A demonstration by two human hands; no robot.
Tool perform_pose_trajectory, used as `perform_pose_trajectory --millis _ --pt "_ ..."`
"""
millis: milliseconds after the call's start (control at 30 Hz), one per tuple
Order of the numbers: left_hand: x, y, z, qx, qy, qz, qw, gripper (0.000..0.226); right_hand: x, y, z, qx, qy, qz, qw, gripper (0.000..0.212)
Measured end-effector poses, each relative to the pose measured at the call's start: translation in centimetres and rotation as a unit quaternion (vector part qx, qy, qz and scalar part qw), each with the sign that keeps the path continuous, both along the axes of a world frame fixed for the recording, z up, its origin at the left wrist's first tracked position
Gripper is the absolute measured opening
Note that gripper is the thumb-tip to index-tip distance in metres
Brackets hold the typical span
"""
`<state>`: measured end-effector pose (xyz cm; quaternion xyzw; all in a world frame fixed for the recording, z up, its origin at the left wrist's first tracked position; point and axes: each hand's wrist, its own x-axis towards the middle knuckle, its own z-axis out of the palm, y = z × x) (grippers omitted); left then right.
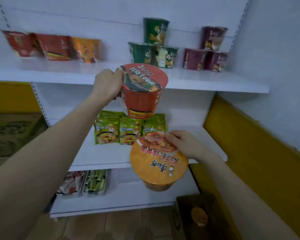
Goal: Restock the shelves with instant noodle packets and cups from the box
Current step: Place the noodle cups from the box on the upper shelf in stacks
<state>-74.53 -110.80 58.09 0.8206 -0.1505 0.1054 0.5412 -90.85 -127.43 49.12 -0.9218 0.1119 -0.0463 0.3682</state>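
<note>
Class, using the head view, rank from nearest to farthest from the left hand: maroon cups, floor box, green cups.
1. green cups, top shelf, middle.
2. maroon cups, top shelf, right end.
3. floor box, bottom right, lowest.

L hand [107, 84]: most fingers hidden behind red noodle cup [143, 90]. R hand [184, 144]: fingertips out of sight under orange noodle cup [158, 161], whose body is mostly hidden by its own lid. Both cups cover pt of green packets [118, 132] at back of middle shelf [102, 158]. At L end of top shelf [59, 73], red packets [36, 45] smeared, print unreadable. L frame edge cuts cardboard box [12, 134]. Bottom edge cuts dark box [203, 217], contents dim. On bottom shelf [128, 200], trays [83, 181] w/ contents too blurred to tell.
</note>
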Motion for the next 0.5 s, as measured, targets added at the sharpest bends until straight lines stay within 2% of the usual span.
perform_pose_trajectory --millis 200,300,500 --pt "4.7 13.8 5.0 -0.021 -0.013 0.065 0.998 0.039 7.3 10.0 5.7 0.007 -0.014 0.089 0.996 0.033" --pt "7.3 20.0 6.9 -0.022 -0.021 0.099 0.995 0.030 10.7 14.9 7.8 0.022 -0.024 0.106 0.994 0.030" --pt "11.4 28.0 9.5 -0.031 -0.032 0.115 0.992 0.031 16.7 21.8 10.7 0.052 -0.051 0.122 0.990 0.035"
